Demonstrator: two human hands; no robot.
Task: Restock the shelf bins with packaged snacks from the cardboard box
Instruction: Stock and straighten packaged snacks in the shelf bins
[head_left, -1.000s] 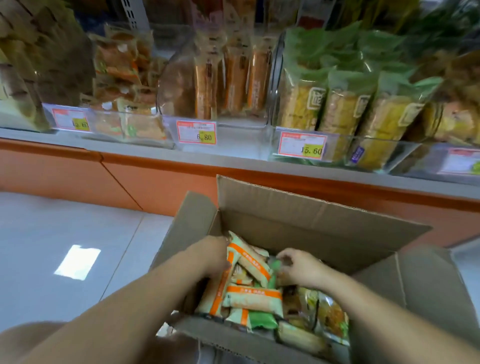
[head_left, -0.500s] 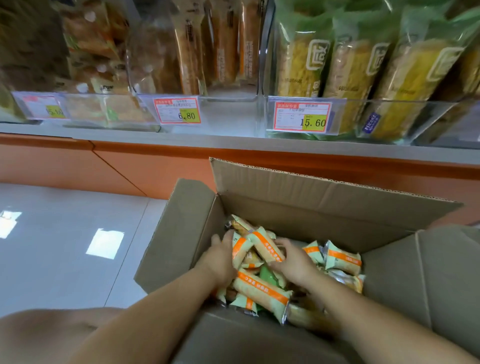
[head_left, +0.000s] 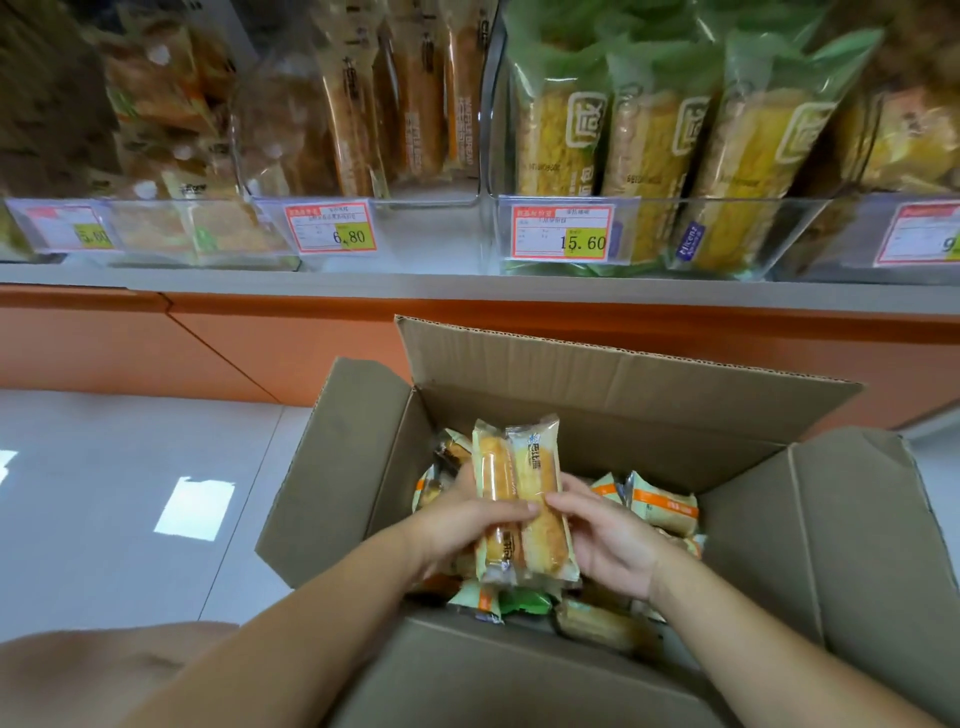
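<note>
Lower centre: the left hand (head_left: 462, 519) has its fingers wrapped round two long bread packets (head_left: 524, 499), held upright side by side above the cardboard box (head_left: 623, 374). To their right, the right hand (head_left: 608, 540) grips the same pair. Half a second ago both hands were down among the orange-banded packets (head_left: 662, 506); now the pair is lifted clear. Judgement: pick done, carry next, likely to the part-empty 6.80 bin (head_left: 431, 234), upper centre.
</note>
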